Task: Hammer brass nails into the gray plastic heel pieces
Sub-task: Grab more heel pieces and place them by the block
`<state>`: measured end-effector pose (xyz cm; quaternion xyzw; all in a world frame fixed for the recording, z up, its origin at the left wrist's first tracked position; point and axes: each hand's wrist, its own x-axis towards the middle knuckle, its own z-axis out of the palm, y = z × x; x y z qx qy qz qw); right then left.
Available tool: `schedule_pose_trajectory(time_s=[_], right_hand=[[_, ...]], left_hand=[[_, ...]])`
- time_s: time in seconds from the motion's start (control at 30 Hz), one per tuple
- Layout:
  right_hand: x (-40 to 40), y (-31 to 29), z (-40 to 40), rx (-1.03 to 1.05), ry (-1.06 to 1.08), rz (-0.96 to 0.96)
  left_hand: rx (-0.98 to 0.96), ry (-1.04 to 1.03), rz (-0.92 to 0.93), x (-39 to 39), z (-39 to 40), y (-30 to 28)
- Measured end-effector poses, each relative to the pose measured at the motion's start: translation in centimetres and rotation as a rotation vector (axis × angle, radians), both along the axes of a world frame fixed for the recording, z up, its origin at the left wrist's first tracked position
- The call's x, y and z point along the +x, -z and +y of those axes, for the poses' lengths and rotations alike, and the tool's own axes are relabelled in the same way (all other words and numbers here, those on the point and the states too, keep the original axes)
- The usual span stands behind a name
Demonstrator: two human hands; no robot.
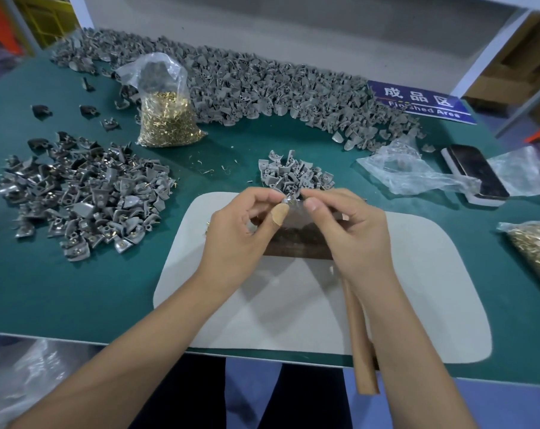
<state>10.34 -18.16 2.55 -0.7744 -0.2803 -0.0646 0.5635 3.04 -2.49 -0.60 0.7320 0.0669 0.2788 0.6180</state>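
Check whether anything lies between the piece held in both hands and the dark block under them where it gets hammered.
Nothing visible does. The left hand and right hand pinch the heel piece just above the dark block; only their own fingers crowd it. The hammer handle lies under the right wrist, not in hand.

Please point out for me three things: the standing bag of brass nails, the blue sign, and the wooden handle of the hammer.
bag of brass nails [166, 119]: head view, on the nail-filled lower part.
blue sign [423, 102]: head view, on its printed face.
hammer handle [363, 351]: head view, on the middle of the wooden shaft.
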Motion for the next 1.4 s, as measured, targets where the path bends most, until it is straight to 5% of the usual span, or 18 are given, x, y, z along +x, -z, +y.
schedule_pose_trajectory(time_s=[0.07, 0.17, 0.3, 0.5, 0.73, 0.87, 0.97, 1.07, 1.4], right_hand=[[-0.2, 0.1, -1.6, -0.064, 0.216, -0.036], [-0.1, 0.9, -3.6, -0.508, 0.498, 0.043], [0.4, 0.9, -4.0, -0.792, 0.424, 0.276], [2.7, -0.8, -3.4, -0.970, 0.301, 0.280], [4.2, -1.3, -4.6, -0.955, 0.289, 0.308], [3.0, -2.7, -5.5, -0.647, 0.297, 0.368], [-0.1, -4.3, -5.4, -0.479, 0.194, 0.211], [-3.0, -4.3, -4.6, -0.556, 0.110, 0.019], [-4.5, -2.8, -2.8, -0.584, 0.184, -0.049]], left_hand=[[0.146, -0.023, 0.017, 0.0, 0.1, 0.0], [0.432, -0.083, 0.034, -0.1, 0.3, 0.2], [0.507, -0.122, 0.059, -0.1, 0.7, 0.2], [0.541, -0.106, 0.068, 0.1, 0.7, 0.1], [0.469, -0.077, 0.082, -0.2, 0.8, 0.2], [0.494, -0.078, 0.041, -0.2, 1.0, 0.2], [0.506, -0.101, 0.035, -0.1, 1.0, 0.1], [0.535, -0.099, 0.042, 0.0, 1.0, 0.2], [0.541, -0.126, 0.053, -0.1, 1.0, 0.3]])
